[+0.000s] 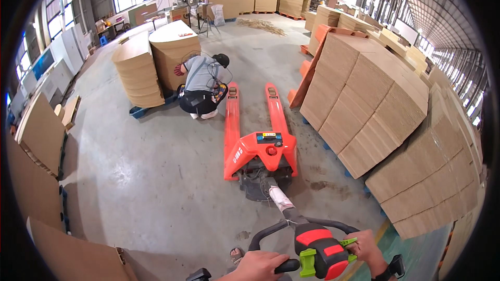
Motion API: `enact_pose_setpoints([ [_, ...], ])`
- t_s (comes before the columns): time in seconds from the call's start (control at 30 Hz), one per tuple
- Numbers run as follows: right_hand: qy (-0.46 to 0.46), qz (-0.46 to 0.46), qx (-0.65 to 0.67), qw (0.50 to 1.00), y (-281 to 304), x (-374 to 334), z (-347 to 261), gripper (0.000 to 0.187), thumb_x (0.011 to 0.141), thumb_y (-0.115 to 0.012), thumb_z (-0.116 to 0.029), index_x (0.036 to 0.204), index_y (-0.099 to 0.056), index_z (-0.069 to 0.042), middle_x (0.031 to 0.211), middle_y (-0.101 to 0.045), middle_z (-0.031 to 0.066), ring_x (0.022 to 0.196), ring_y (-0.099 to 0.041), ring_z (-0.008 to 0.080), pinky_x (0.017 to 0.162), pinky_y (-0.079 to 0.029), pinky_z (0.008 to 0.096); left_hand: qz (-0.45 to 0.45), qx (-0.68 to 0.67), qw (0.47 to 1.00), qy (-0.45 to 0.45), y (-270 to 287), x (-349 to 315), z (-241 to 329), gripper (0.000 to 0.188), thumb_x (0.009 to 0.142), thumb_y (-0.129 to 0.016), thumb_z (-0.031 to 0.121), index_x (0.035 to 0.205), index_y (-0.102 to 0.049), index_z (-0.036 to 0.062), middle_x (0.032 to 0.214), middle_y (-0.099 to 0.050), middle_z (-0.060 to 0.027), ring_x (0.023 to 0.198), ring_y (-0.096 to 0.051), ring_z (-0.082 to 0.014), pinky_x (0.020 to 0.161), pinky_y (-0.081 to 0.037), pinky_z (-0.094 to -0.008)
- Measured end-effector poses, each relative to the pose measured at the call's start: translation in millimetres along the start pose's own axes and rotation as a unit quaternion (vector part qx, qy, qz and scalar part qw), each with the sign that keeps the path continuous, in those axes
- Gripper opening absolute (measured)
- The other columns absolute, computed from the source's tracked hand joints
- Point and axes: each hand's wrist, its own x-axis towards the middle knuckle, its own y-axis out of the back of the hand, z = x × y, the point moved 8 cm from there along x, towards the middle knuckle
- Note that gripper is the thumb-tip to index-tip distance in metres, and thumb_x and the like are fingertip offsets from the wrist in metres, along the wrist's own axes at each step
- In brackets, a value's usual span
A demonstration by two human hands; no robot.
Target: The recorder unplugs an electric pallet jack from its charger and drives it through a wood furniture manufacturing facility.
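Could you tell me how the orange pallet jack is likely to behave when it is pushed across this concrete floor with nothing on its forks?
The pallet jack will probably roll easily: its forks carry no load and the concrete floor looks smooth. It seems unlikely to tip, sitting low and wide. With both the left hand and right hand on the handle, steering should respond readily.

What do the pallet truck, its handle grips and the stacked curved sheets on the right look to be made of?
Pallet truck: painted metal, by its glossy red-orange coat and stiff flat forks. Handle: a black loop, probably rubber or plastic over a tube, with a red, black and green plastic-looking control box; the left hand and right hand grip it. Stacked sheets: tan, matte, layered edges, likely cardboard or fibreboard.
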Motion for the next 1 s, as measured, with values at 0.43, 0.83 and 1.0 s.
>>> enact_pose_setpoints([
  [0.43,0.005,-0.002,-0.062,0.998,3,77,49,0.022,0.079,-0.063,-0.032,0.071,-0.062,-0.011,0.064,-0.059,0.0101,0.061,-0.06,0.034,0.052,-0.045,0.0405,-0.012,0.004,1.0,-0.014,3,72,-65,0.031,0.066,-0.07,0.013,0.096,-0.065,0.0072,0.075,-0.062,-0.0143,0.071,-0.063,-0.0357,0.062,-0.049,-0.0455],
  [0.83,-0.014,-0.009,-0.068,0.998,20,177,59,0.02,0.078,-0.068,-0.032,0.073,-0.066,-0.013,0.066,-0.061,0.0086,0.061,-0.06,0.0305,0.05,-0.045,0.0374,-0.008,0.041,0.999,-0.027,52,154,-112,0.038,0.058,-0.078,0.013,0.095,-0.07,0.0092,0.067,-0.06,-0.0067,0.06,-0.061,-0.027,0.054,-0.048,-0.0351],
  [1.0,-0.006,-0.004,-0.084,0.996,20,216,69,0.04,0.083,-0.065,-0.045,0.064,-0.057,-0.011,0.061,-0.061,0.0059,0.057,-0.06,0.0295,0.047,-0.043,0.0395,-0.043,0.08,0.995,0.029,67,181,-142,0.042,0.058,-0.077,0.013,0.099,-0.071,0.0143,0.071,-0.064,-0.0038,0.066,-0.064,-0.0255,0.059,-0.05,-0.0348],
])
